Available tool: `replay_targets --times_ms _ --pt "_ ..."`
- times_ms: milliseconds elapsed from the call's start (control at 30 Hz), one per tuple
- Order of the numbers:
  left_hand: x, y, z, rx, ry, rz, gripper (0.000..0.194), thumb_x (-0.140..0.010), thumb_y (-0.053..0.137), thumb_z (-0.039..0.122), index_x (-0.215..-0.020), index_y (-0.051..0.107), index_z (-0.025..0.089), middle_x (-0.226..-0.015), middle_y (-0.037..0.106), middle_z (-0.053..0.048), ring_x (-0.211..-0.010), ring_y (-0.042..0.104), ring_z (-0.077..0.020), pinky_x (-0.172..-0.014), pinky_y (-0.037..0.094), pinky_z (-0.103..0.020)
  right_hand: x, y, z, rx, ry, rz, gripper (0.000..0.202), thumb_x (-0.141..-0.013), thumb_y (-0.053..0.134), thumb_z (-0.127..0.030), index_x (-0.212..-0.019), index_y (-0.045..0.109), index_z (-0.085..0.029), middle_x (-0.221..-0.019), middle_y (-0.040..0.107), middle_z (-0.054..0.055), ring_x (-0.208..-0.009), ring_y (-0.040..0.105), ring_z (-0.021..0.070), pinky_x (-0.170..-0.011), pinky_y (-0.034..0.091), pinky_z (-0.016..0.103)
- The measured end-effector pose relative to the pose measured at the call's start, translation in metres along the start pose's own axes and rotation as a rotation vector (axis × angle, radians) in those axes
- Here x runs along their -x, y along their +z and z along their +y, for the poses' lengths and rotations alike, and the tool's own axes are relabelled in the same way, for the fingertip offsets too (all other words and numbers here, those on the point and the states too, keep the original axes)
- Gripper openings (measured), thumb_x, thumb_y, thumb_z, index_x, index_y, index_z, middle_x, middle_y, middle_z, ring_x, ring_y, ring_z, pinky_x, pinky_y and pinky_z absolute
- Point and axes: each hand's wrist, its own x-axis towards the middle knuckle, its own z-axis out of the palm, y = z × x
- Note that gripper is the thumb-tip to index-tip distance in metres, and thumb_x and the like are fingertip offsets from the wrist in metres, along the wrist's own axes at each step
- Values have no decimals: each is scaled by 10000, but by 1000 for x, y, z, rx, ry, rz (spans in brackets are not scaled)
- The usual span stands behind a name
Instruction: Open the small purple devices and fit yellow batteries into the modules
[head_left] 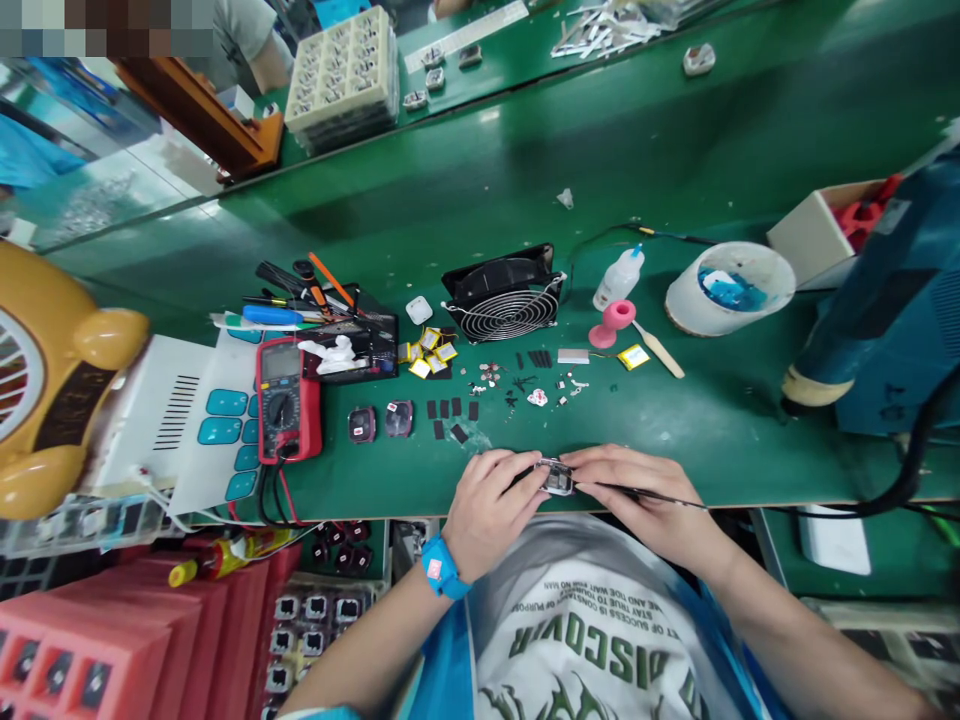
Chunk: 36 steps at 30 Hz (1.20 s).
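At the front edge of the green bench, my left hand (495,505) grips the left side of a small square watch case (556,478), whose inside faces up. My right hand (649,495) is closed on thin dark tweezers (645,493), with their tip at the right side of the case. Beyond my hands lie several black pads (445,408), small dark parts (523,383), a white and red piece (537,398) and a yellow battery (633,356). Two more watch cases (399,419) sit to the left.
A black fan (504,300) stands behind the parts. Left are a red multimeter (289,400) and a tool box (352,350). Right are a bottle (619,277), a pink stand (611,324), a white tub (694,300) and a blue machine (885,270).
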Motion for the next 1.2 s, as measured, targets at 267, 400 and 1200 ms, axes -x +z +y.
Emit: replay_targets --times_ms 267,400,1200 --pt "-1 -2 2 -12 2 -12 171 -1272 746 259 -1308 899 190 -1182 1038 -103 -1018 924 -243 -848 817 -381 2 1 -1 13 -12 -10 315 -1148 804 -48 -1196 991 -297 -1164 1063 78 -1063 1048 287 -1046 838 287" --pt "-3 -2 4 -22 0 -21 175 -1274 732 239 -1307 899 196 -1181 1040 -92 -1022 931 -241 -839 818 -383 0 2 0 23 -14 -7 316 -1143 802 -40 -1173 989 -294 -1144 1063 79 -1028 1050 288 -1016 845 289" --pt "6 2 5 -61 4 32 100 -1225 818 231 -1263 910 228 -1211 1011 -92 -1009 903 -231 -861 789 -343 0 2 2 -33 46 6 270 -1134 852 -78 -1177 1017 -288 -1102 1059 90 -983 1047 337 -941 892 386"
